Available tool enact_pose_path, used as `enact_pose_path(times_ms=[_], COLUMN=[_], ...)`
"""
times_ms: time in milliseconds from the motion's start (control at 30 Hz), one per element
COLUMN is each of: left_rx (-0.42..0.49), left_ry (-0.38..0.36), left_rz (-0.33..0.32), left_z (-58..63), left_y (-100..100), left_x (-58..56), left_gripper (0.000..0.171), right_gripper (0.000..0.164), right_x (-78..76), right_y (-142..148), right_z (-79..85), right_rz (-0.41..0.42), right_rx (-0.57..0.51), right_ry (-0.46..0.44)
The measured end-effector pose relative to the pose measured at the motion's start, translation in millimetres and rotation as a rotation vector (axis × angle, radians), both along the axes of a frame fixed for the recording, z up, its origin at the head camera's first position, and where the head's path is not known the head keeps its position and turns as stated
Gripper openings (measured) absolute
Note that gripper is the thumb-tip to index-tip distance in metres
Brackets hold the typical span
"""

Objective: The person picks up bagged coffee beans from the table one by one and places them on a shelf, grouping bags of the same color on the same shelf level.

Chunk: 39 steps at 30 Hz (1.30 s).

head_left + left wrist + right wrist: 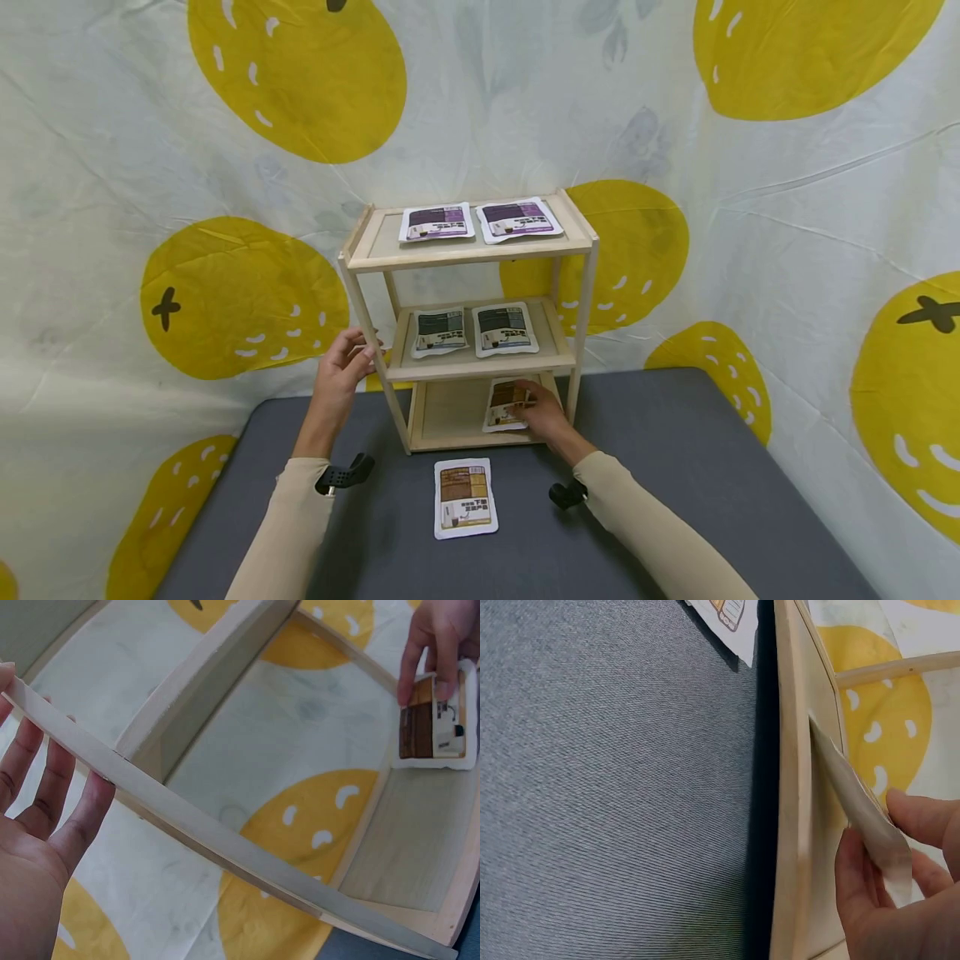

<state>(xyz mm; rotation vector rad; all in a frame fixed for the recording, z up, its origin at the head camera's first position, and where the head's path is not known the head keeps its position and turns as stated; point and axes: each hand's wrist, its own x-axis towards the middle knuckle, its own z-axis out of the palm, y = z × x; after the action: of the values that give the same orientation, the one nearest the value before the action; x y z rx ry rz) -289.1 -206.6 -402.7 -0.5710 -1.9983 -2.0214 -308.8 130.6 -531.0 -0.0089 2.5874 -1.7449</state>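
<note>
A small wooden three-tier shelf point(457, 371) stands on the dark table. My left hand point(345, 367) holds its left front post, the thumb on one side and the fingers behind, as the left wrist view shows. Inside the bottom tier at the right, my right hand point(542, 410) pinches a white-edged pouch with a brown label point(501, 403). In the right wrist view this pouch point(866, 806) is tilted, one edge low against the tier and the other between thumb and fingers. Another brown-label pouch point(465, 498) lies flat on the table before the shelf.
Two purple-label pouches point(437, 222) lie side by side on the top tier. On the middle tier are two dark green-label pouches point(504, 328). Behind the shelf hangs a pale cloth point(480, 125) with large yellow fruit prints. The grey table point(637, 467) extends around the shelf.
</note>
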Motion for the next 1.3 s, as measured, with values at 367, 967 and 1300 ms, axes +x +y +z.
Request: enact_pose_path(times_ms=[367, 967, 1300], left_rx=[-0.007, 0.004, 0.001], left_ry=[-0.011, -0.017, -0.030], left_rz=[0.009, 0.018, 0.034], left_z=[-1.0, -0.6, 0.2], left_y=[0, 0, 1], left_x=[-1.5, -1.3, 0.0], left_gripper=[0.040, 0.038, 0.034], right_gripper=[0.051, 0.041, 0.044], right_x=[9.7, 47.0, 65.6], right_y=[-2, -12, -22], right_z=[16.0, 13.6, -0.8], right_rz=[-0.029, 0.167, 0.316], right_rx=[0.221, -0.021, 0.011], right_ry=[0.057, 0.121, 0.080])
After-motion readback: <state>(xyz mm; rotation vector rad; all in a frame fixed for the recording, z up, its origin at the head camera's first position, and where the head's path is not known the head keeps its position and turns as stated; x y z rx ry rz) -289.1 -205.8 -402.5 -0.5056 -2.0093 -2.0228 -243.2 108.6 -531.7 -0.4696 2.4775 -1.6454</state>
